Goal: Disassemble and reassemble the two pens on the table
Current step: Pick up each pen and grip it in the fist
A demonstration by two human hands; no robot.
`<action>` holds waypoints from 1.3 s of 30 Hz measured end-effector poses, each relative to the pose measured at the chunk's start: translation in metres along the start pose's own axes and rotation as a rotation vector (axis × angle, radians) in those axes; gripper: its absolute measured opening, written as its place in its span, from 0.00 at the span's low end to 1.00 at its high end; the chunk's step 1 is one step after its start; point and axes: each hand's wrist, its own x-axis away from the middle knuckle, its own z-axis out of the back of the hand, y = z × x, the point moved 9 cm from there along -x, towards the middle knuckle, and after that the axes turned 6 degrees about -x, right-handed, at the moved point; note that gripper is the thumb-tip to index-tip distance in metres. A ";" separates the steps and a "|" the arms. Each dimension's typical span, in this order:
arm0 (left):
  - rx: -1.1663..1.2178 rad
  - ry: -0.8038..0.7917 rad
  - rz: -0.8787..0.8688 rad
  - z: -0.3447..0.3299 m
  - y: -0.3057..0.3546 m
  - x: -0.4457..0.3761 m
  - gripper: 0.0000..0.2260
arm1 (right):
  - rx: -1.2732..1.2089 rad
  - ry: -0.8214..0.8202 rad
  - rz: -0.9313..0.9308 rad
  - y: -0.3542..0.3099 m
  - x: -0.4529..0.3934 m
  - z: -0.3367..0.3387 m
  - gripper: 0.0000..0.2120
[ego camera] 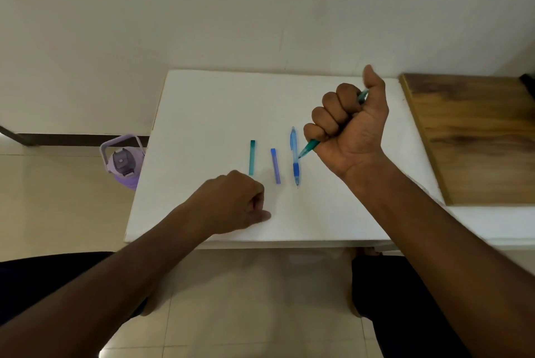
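white table point(202, 102) | right hand point(347, 131) grip fisted round green pen point(309, 148) | left hand point(234, 201) curled, empty

White table point(202, 102), teal cap point(252, 157), blue cap point(275, 166), blue pen point(294, 155) lying on it

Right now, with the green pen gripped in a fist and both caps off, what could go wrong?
1. The right hand grips the green pen in a fist, tip bare and aimed toward the blue pen; it might mark the white table.
2. The green cap and blue cap lie loose beside the closed left hand; a nudge could scatter them.
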 end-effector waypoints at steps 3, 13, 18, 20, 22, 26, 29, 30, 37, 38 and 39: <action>-0.029 0.010 0.000 -0.009 0.007 -0.003 0.18 | 0.023 -0.006 0.004 0.002 0.000 -0.003 0.26; 0.041 0.020 0.039 -0.013 0.003 -0.004 0.18 | 0.081 0.099 0.020 0.006 0.003 0.008 0.28; 0.049 0.022 0.039 -0.013 0.002 -0.004 0.18 | 0.080 0.048 -0.012 0.008 0.006 0.004 0.24; 0.052 0.011 0.044 -0.013 0.002 -0.004 0.18 | 0.053 0.003 -0.020 0.008 0.007 0.000 0.26; 0.045 0.009 0.049 -0.013 0.002 -0.004 0.19 | 0.016 -0.016 -0.022 0.008 0.008 0.000 0.26; 0.035 -0.025 0.062 -0.012 0.003 -0.005 0.18 | -0.014 -0.029 -0.022 0.009 0.010 0.001 0.22; 0.041 -0.051 0.061 -0.010 0.005 -0.007 0.17 | 0.023 -0.040 -0.023 0.009 0.008 -0.003 0.21; 0.046 -0.062 0.057 -0.010 0.006 -0.008 0.16 | 0.010 -0.037 -0.020 0.009 0.008 -0.004 0.22; 0.061 -0.090 0.068 -0.010 0.009 -0.009 0.15 | 0.023 0.009 -0.030 0.014 0.002 -0.010 0.22; 0.062 -0.084 0.071 -0.010 0.008 -0.009 0.15 | 0.015 0.000 -0.038 0.016 0.002 -0.011 0.22; 0.061 -0.078 0.073 -0.010 0.008 -0.008 0.15 | -0.001 -0.005 -0.048 0.018 0.002 -0.011 0.23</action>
